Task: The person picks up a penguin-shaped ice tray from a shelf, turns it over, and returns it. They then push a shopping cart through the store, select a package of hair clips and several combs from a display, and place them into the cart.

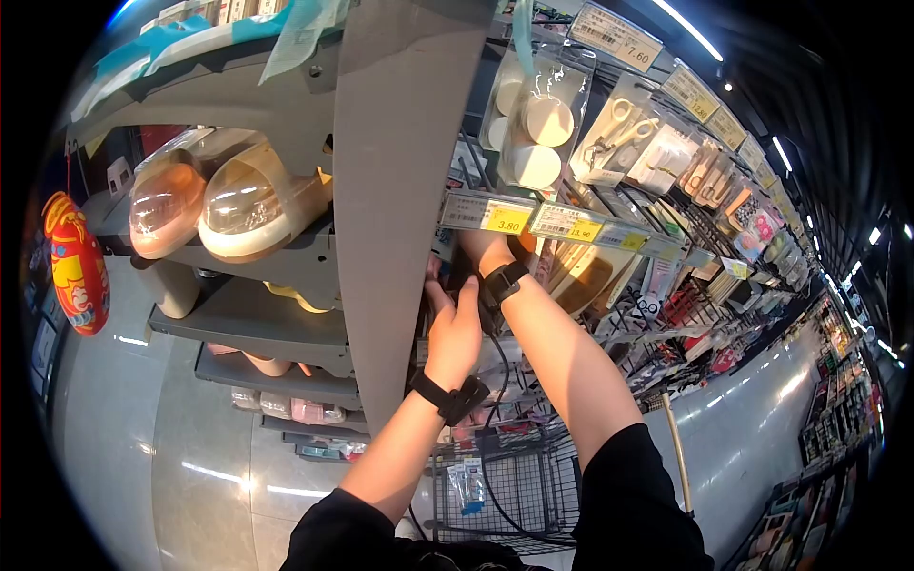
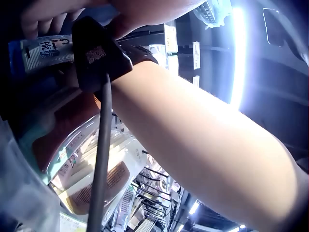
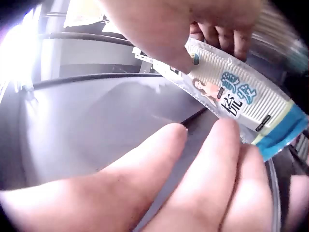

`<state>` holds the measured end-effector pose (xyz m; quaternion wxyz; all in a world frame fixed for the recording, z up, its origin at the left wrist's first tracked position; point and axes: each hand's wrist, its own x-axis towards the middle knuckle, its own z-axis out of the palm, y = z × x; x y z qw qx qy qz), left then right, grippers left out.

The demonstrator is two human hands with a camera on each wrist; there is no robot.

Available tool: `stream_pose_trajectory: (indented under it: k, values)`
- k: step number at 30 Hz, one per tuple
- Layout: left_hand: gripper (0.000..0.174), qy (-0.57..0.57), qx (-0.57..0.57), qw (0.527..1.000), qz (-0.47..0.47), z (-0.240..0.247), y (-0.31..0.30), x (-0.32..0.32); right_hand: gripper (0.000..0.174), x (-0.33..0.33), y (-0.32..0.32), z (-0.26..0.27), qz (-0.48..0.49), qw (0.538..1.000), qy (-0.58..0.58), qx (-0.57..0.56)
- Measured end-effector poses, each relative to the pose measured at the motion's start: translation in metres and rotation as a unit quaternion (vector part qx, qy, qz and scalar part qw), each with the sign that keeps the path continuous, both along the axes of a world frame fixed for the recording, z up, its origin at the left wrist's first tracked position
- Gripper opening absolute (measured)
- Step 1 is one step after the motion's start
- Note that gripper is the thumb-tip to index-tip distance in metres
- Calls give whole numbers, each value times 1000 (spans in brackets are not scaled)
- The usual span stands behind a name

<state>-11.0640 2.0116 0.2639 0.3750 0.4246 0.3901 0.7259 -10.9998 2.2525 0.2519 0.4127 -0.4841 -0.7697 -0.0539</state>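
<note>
In the right wrist view my right hand (image 3: 212,19) grips a flat comb packet (image 3: 236,92), pale striped with a blue end and Chinese lettering. Straight fingers of my left hand (image 3: 203,183) reach up from below, one fingertip right at the packet's edge. From the head, my left hand (image 1: 455,328) lies beside the grey shelf post, thumb extended. Just past it, my right hand (image 1: 486,247) goes in behind the price tags (image 1: 487,212), its fingers hidden. The left wrist view shows the packet (image 2: 48,53) beyond the black wrist device (image 2: 101,55).
A wide grey post (image 1: 400,190) stands left of my hands. Hanging round white pads (image 1: 543,143), scissors (image 1: 619,124) and a brown comb (image 1: 586,276) line the right rack. Below sits a wire basket (image 1: 543,466) holding small packets (image 1: 466,485). Clear-topped shoe-like items (image 1: 257,205) are shelved at left.
</note>
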Motion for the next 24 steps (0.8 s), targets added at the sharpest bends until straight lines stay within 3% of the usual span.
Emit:
stream_pose_trajectory:
  k: [7, 9, 10, 11, 14, 15, 16, 17, 20, 24]
  values:
    - [70, 55, 32, 998, 11, -1, -14, 5, 44, -7, -16, 12, 50, 997, 48, 38]
    - [70, 65, 49, 997, 20, 0, -15, 1, 38, -3, -23, 17, 36, 999, -6, 40]
    - [70, 72, 52, 996, 24, 3, -16, -1, 28, -4, -41, 32, -22, 990, -128, 56]
    - [69, 80, 52, 995, 28, 4, -19, -3, 23, -5, -70, 49, -7, 984, -159, 86]
    - [79, 114, 25, 993, 33, 11, -25, -10, 23, -3, -107, 78, -7, 976, -213, -48]
    - [82, 116, 23, 992, 33, 10, -24, -9, 26, -1, -111, 82, 8, 980, -165, -110]
    - [84, 126, 26, 991, 40, 8, -23, -10, 27, -3, -129, 87, 10, 985, 3, -170]
    - [85, 135, 28, 989, 46, 8, -22, -11, 29, -4, -149, 91, 12, 959, 170, -225]
    - [88, 167, 4, 984, 65, 2, -15, -12, 31, 3, -179, 99, 101, 930, 257, -241]
    - [91, 136, -11, 990, 37, -9, -9, -12, 27, 13, -189, 99, 125, 925, 259, -249]
